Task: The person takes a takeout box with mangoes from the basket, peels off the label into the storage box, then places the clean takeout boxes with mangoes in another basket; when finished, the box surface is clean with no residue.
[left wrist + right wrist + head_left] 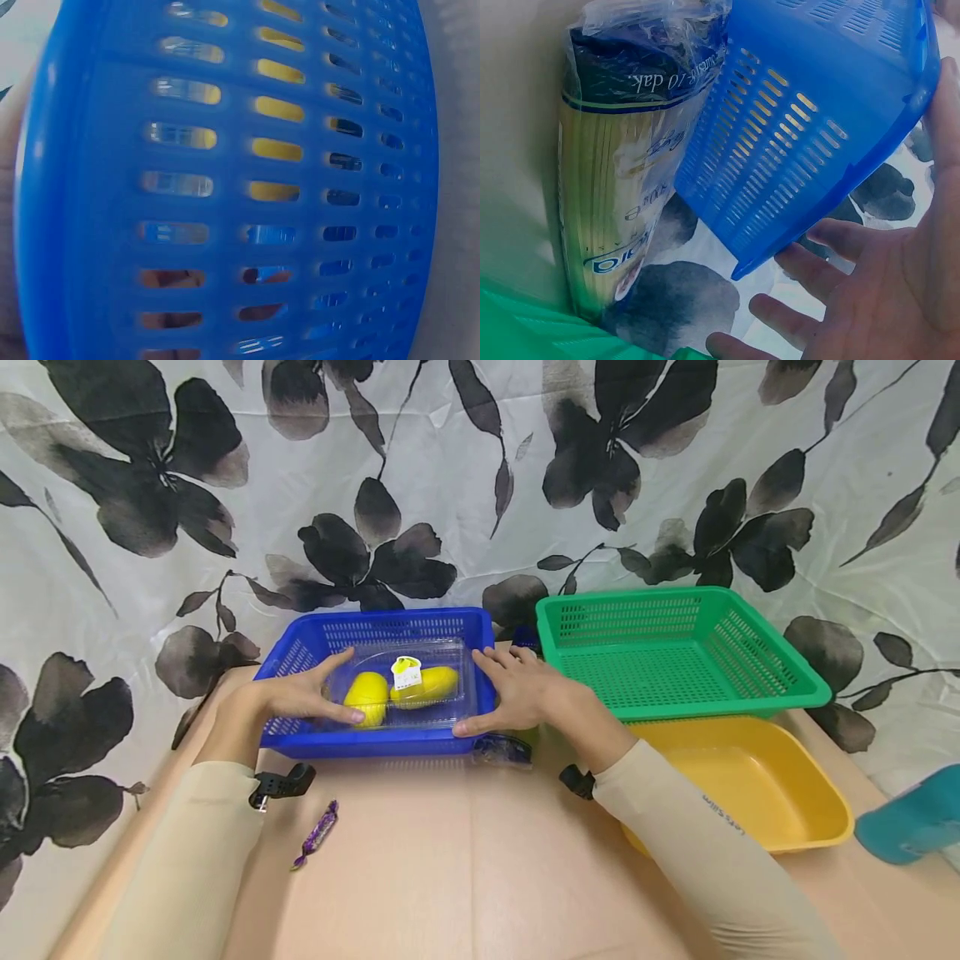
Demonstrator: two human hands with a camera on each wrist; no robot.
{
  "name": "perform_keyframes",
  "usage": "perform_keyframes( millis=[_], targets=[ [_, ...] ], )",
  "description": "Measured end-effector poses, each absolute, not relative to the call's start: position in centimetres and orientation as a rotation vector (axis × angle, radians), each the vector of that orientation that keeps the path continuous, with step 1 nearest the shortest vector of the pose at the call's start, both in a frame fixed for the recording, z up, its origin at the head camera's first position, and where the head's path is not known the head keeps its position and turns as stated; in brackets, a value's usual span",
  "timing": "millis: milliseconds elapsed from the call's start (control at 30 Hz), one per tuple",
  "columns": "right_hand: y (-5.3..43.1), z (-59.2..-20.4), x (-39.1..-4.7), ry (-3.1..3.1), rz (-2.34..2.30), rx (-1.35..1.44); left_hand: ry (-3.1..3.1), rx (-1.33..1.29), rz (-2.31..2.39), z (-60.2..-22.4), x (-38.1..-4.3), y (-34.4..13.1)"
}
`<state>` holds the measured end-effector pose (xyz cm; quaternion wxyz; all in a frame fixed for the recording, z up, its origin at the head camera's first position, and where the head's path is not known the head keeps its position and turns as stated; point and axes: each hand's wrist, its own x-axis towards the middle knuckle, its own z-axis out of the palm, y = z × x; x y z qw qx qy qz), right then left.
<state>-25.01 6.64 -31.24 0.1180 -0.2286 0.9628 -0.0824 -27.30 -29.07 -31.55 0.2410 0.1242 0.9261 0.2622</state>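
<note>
A clear plastic box [438, 653] with two yellow fruits [366, 697] and a fruit sticker on its lid sits inside the blue basket [375, 745]. My left hand [294, 695] reaches over the basket's left side, thumb and fingers spread at the box's left end. Through the slots in the left wrist view some of its fingers show inside. My right hand [528, 689] spreads over the basket's right rim, thumb at the front corner and fingertips near the box's right edge. In the right wrist view its fingers [784, 322] are loosely extended beside the rim.
A pack of spaghetti [607, 195] lies right of the blue basket. Farther right are a green basket [675, 703], a yellow tub [750, 768] and a teal bottle [911, 818]. A purple-wrapped candy [318, 833] lies in front. Floral cloth [465, 568] hangs behind the table.
</note>
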Motion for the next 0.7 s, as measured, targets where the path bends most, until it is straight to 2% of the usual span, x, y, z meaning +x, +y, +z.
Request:
perform_keyframes(
  millis=[300,700],
  targets=[
    [6.6,-31.2,-24.7,2.836,-0.222,-0.69,2.495,0.326,0.943,-31.3,-26.6,-29.9],
    [6.6,-31.1,-23.7,2.924,-0.105,-0.79,2.713,0.351,0.838,-29.5,-24.9,-31.7]
  ],
)
